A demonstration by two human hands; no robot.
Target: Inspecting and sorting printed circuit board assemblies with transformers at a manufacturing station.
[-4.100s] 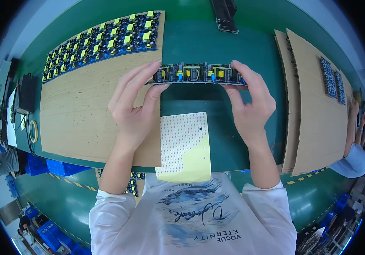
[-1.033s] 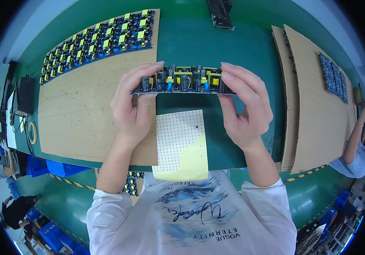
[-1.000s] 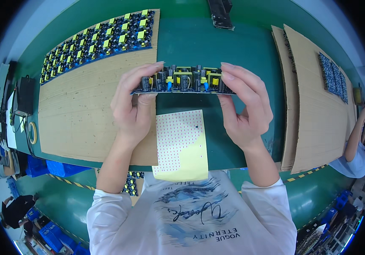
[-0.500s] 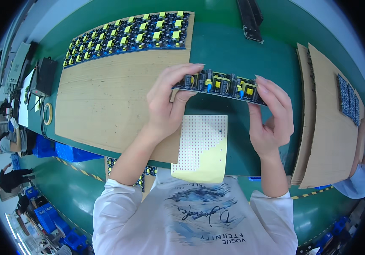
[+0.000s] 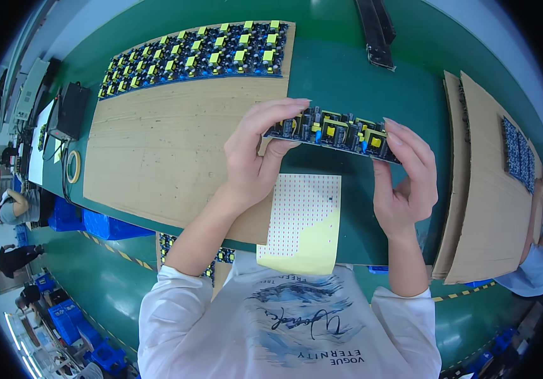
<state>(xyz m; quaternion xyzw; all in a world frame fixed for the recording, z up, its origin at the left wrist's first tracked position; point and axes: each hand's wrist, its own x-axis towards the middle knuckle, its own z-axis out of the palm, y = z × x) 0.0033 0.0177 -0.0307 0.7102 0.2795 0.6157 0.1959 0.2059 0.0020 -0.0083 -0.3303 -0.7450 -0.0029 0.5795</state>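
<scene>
Between my two hands hangs a populated circuit board panel [image 5: 334, 134], a long strip with yellow transformers, black capacitors and small blue parts. My left hand [image 5: 252, 148] grips its left end, fingers over the top and thumb below. At the right end my right hand [image 5: 407, 170] pinches it the same way. The strip is tilted, with its component side facing me, held above the green table. Below it lies a sheet of small labels [image 5: 303, 215], its lower right part bare yellow backing, overhanging the table's near edge.
Several similar circuit boards [image 5: 189, 57] stand in rows on a cardboard sheet [image 5: 170, 145] at the left. A black bar [image 5: 375, 38] lies at the far side. Stacked cardboard [image 5: 486, 189] with more boards [image 5: 519, 155] is at the right, beside another person. A tape roll [image 5: 73, 167] lies far left.
The whole view has shifted slightly. Both hands still hold the circuit board panel, which is tipped a little differently.
</scene>
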